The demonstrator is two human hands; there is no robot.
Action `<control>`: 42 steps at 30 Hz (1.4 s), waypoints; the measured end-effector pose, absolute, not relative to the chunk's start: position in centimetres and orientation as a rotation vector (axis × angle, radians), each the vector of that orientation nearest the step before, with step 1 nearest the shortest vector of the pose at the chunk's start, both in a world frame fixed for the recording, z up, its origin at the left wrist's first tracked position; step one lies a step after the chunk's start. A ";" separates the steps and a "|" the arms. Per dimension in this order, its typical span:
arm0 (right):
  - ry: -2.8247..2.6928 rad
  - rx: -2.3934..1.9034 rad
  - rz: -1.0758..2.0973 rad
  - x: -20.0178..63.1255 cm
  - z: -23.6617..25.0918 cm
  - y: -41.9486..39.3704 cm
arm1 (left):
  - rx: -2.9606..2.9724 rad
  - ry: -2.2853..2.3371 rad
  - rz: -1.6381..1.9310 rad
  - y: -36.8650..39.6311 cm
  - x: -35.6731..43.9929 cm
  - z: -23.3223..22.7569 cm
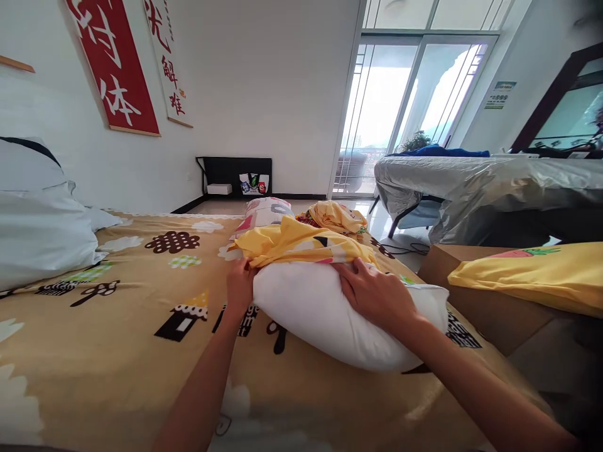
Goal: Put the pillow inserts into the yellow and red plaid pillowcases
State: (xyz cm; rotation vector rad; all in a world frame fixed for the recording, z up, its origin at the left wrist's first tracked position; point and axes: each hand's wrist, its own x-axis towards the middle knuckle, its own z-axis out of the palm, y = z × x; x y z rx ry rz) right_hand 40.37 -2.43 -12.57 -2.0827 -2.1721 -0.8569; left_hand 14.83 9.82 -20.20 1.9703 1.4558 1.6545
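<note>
A plain white pillow point(325, 314) lies on the tan patterned bedspread point(117, 326) in front of me. A yellow pillowcase point(301, 242) covers its far end, bunched up. My left hand point(240, 285) grips the pillowcase edge at the pillow's left side. My right hand point(377, 292) lies on top of the pillow, fingers at the pillowcase's lower edge, pressing down on it.
Two more cushions, one white-patterned point(264, 212) and one yellow point(336, 216), sit further along the bed. White pillows point(38, 220) rest at the left. A cardboard box point(490, 295) with a yellow cloth point(537, 273) stands at the right. A silver-covered table point(471, 182) is beyond.
</note>
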 end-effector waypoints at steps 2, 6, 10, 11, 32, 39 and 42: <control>-2.146 -2.113 -0.849 40.9 -12.5 -2.4 | 1.993 1.370 1.626 9.8 14.2 -20.7; -2.094 -2.171 -0.853 42.4 -12.6 -2.4 | 2.035 1.187 1.555 9.5 14.4 -19.7; -2.024 -2.257 -0.865 43.9 -13.0 -2.4 | 2.069 1.059 1.435 10.0 16.9 -17.3; -2.007 -2.280 -0.859 44.1 -13.1 -2.4 | 2.070 1.049 1.418 10.1 17.8 -16.7; -1.879 -2.601 -0.588 47.2 -14.2 -2.1 | 2.729 0.732 2.056 7.1 26.4 -17.8; -1.836 -2.584 -0.660 46.5 -14.0 -2.6 | 2.195 1.609 2.210 10.3 22.5 -23.1; -1.825 -2.574 -0.663 46.5 -13.9 -2.7 | 2.102 1.759 2.137 10.8 22.3 -24.5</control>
